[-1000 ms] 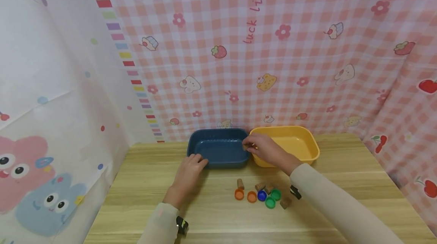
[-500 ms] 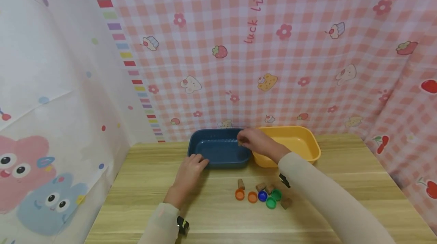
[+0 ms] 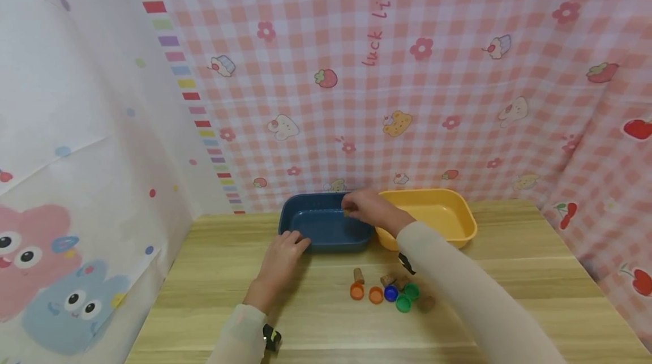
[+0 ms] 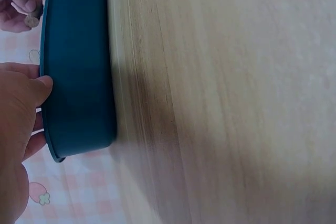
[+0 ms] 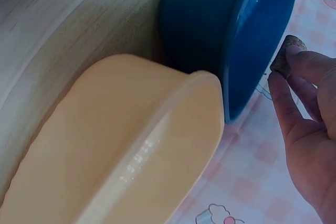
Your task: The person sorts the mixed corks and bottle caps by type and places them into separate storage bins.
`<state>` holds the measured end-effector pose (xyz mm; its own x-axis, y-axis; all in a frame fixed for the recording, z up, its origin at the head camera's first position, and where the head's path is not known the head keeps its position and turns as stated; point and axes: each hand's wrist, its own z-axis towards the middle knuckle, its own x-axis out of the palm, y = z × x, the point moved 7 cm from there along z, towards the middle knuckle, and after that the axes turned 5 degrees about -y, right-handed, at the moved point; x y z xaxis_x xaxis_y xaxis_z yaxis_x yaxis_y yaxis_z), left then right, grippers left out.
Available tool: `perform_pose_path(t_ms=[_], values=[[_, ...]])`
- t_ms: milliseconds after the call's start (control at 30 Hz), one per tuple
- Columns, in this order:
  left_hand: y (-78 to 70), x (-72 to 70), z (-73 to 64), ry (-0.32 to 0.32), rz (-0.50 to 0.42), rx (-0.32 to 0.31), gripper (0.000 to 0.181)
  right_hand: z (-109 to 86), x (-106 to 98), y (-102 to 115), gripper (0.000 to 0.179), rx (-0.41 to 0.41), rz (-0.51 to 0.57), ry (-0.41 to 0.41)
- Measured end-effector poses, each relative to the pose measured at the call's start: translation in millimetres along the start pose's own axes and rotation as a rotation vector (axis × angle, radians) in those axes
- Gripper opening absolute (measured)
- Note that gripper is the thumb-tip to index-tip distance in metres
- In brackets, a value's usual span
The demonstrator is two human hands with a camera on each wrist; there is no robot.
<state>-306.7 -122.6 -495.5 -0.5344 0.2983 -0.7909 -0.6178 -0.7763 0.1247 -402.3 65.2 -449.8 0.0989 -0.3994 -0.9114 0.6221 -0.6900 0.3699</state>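
A cork [image 5: 286, 57] is pinched between the thumb and fingers of my right hand [image 3: 370, 207], above the blue tub [image 3: 331, 247]. From the left wrist view the same cork [image 4: 32, 20] shows its round end beyond the tub's rim. My left hand [image 3: 281, 253] holds the tub's near left rim, with the thumb [image 4: 44, 83] on the outer wall and the fingers over the inner side. To the right, a yellow tub [image 3: 471, 229] stands against the blue one, partly under my right forearm.
Closer to me on the wooden table lie orange caps [image 3: 376, 295], a blue cap [image 3: 390, 294], green caps [image 3: 403, 303] and several corks [image 3: 359, 275]. A pink checked cloth [image 3: 326, 126] hangs behind the tubs.
My right hand has moved left with the cork, from the gap between the tubs to over the blue tub. My left hand has stayed on the rim.
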Motion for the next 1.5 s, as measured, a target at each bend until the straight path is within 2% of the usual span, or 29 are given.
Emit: perform_pose_path(t_ms=[267,500,733,1100,1233,1500], values=[[-1.0,-1.0,1.2,0.029,0.007,-0.019,0.025,9.4,9,-1,0.011,0.019,-0.012,0.006],[-1.4,0.6,1.3,0.027,-0.009,-0.018,0.026,9.8,19,-8,0.013,0.052,-0.016,0.020],[-1.3,0.4,-1.7,0.067,-0.026,-0.040,0.027,8.5,26,-11,0.013,0.061,-0.035,0.024],[-0.6,2.1,1.9,0.057,-0.001,-0.028,0.026,8.2,32,-13,0.016,0.087,-0.027,0.051],[-0.5,3.5,1.8,0.067,0.008,-0.028,0.025,9.5,36,-13,0.023,0.107,-0.026,0.083],[-0.7,0.8,0.6,0.064,-0.011,-0.033,0.027,9.2,37,-12,0.029,0.117,-0.003,0.095]])
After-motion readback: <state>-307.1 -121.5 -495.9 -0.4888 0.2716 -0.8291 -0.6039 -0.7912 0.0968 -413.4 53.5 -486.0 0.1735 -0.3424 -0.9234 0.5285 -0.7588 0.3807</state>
